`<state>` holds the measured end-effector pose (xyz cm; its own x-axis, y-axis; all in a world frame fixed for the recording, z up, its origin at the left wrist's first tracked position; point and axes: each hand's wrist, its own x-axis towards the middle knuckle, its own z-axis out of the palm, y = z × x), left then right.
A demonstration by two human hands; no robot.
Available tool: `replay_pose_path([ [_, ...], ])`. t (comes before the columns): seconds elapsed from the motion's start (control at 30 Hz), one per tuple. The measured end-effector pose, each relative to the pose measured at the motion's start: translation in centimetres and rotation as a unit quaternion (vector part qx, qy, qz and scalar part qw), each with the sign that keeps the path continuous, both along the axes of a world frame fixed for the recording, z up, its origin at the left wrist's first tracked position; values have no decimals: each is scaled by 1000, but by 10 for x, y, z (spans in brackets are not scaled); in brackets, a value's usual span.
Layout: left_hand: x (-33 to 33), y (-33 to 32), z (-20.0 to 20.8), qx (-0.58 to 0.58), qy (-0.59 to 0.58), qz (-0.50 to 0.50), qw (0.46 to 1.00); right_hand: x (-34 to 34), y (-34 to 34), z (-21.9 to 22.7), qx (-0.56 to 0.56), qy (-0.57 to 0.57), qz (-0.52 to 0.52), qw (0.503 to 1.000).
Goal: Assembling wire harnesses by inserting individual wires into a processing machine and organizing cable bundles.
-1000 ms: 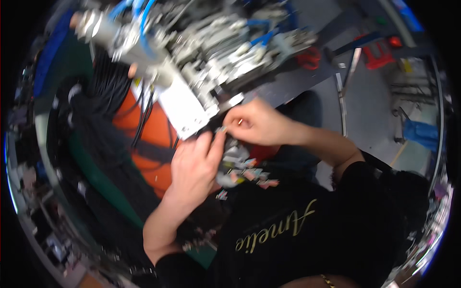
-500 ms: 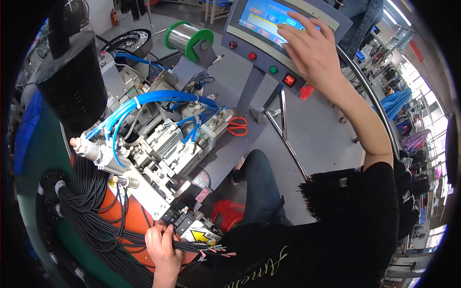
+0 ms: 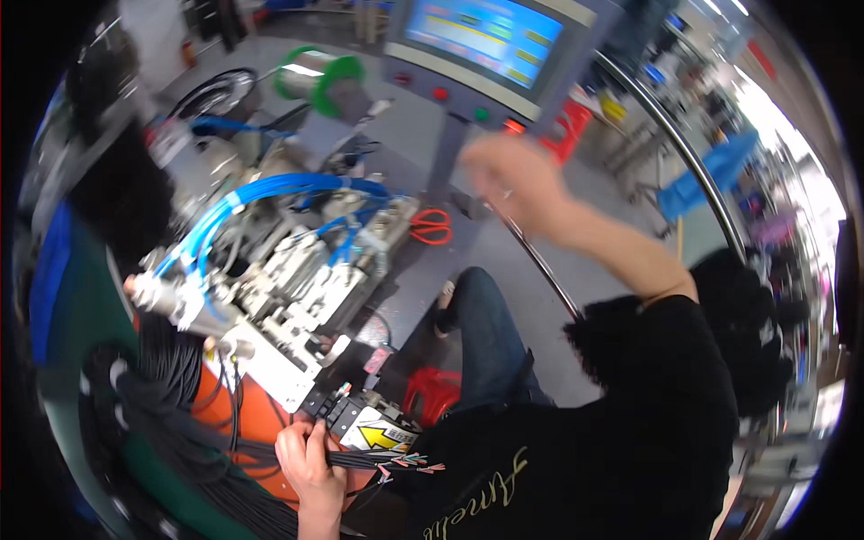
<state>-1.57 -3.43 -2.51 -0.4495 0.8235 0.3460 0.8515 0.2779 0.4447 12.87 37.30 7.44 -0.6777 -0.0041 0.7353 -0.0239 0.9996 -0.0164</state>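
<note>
My left hand (image 3: 310,461) is closed around a bundle of thin black cables (image 3: 369,460), low in the view. Their stripped ends fan out to the right and show thin coloured wires. Just above that hand is the black feed end (image 3: 340,416) of a metal machine (image 3: 279,288), beside a white label with a yellow arrow (image 3: 382,436). My right hand (image 3: 517,184) is in the air below a control panel (image 3: 463,85) with a lit touch screen (image 3: 486,36). Motion smears its fingers, and it appears to touch nothing.
Thick blue air hoses (image 3: 297,184) arch over the machine. Red-handled scissors (image 3: 431,226) lie on its grey bench. Behind stands a green-flanged wire spool (image 3: 319,79). More black cables (image 3: 171,396) hang over the orange surface (image 3: 256,396) at left. A red stool (image 3: 432,394) stands by my leg.
My right hand has left the touch screen and moved down and to the left, toward me. The left hand keeps its hold on the cables. The whole view has shifted slightly.
</note>
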Motion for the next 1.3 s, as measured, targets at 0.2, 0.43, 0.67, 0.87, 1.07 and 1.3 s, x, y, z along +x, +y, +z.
replay_pose_path([
  [0.2, -6, -7, -8, 22, 25, -42, 999, 142, -69, -304, -260, -339, -212, 879],
  [0.43, -18, -4, -48, 66, 70, -8, 995, 184, -114, -311, -309, -253, -322, 858],
  [0.67, -13, -11, -20, 22, 38, 2, 999, 201, -132, -311, -358, -303, -234, 852],
  [0.87, -7, 6, -7, 31, 63, 1, 998, 200, -111, -304, -407, -265, -270, 831],
  [1.07, 5, 11, 8, 16, 64, 76, 995, 57, -148, -193, -550, -75, 6, 832],
  [1.3, 2, 5, 15, 53, -70, -11, 996, -53, -196, -102, -571, -208, 416, 677],
])
